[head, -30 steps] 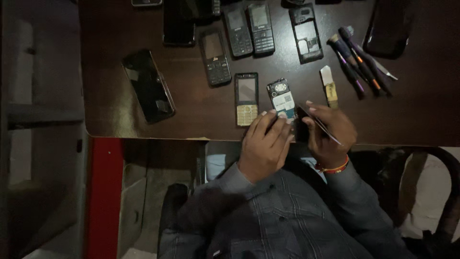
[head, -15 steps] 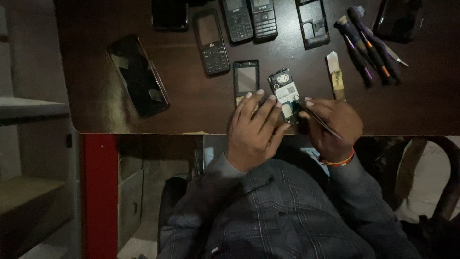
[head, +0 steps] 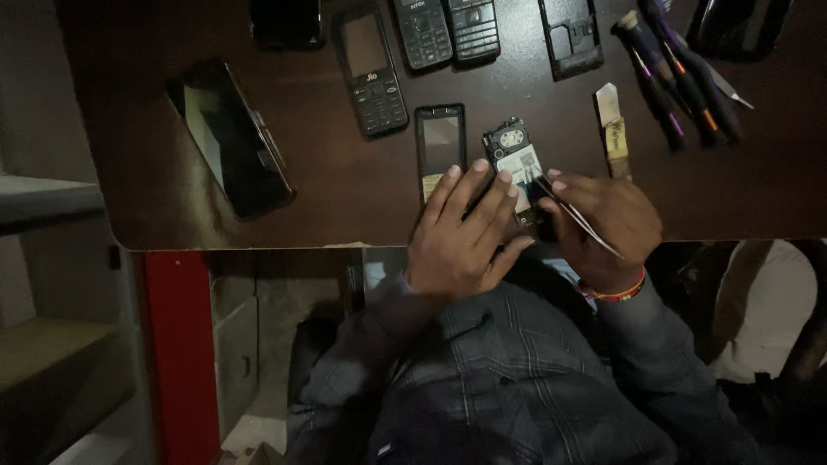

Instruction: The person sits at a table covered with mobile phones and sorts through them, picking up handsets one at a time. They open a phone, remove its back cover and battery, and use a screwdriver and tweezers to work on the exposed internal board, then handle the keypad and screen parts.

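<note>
The left hand (head: 465,232) is laid flat with fingers spread, pressing down on the opened phone (head: 515,164) at the table's (head: 345,189) near edge. The right hand (head: 607,224) is closed on thin tweezers (head: 575,215), whose tip is set against the opened phone, just beside the left fingertips. A phone front frame (head: 440,146) is lying under and beyond the left fingers. A pale pry tool (head: 612,129) is seen just beyond the right hand; screwdrivers (head: 672,73) are grouped farther beyond, to its right. Keypad phones (head: 370,73) are ranged beyond the left hand. A smartphone (head: 231,138) is placed well to the left.
</note>
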Demonstrator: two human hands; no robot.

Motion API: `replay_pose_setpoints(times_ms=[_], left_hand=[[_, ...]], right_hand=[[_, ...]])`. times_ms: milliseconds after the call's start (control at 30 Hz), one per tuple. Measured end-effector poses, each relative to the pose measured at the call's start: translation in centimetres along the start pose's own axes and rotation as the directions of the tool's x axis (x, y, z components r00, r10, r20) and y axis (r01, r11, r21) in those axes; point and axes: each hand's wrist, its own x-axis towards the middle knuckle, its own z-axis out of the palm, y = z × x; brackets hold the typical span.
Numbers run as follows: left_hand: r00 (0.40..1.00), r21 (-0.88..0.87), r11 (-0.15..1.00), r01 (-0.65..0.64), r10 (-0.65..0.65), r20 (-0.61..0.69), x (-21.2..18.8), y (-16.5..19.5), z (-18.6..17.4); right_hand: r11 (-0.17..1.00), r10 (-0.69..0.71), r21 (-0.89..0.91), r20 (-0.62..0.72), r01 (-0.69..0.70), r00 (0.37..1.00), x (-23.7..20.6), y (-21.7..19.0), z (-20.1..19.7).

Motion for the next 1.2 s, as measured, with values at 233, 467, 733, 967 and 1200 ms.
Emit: replay_pose_setpoints(times_ms=[233,467,733,967,1200], left_hand=[[1.0,-0.006,1.0,-0.014,0.014,0.014,0.3,-0.3,0.2],[0.999,0.031,0.999,-0.023,0.024,-0.023,0.3,0.2,-0.2],[0.999,0.021,1.0,-0.017,0.018,-0.043,0.5,0.8,-0.3],[0.999,0.032,0.999,0.0,0.002,-0.053,0.3,1.6,-0.7],[0.998,-0.007,1.0,0.01,-0.011,-0.067,0.6,2.2,-1.0]], right_hand=[[0.999,-0.026,-0.046,0.037,0.028,0.999,0.2,0.2,0.2],[0.991,0.128,-0.035,-0.096,-0.132,0.987,0.0,-0.3,-0.3],[0.992,0.098,-0.075,-0.002,-0.097,0.995,2.8,-0.6,-1.8],[0.984,0.083,-0.163,0.056,-0.073,0.995,3.6,-0.5,-3.0],[0.974,0.165,-0.143,-0.083,-0.176,0.983,0.6,-0.2,-3.7]])
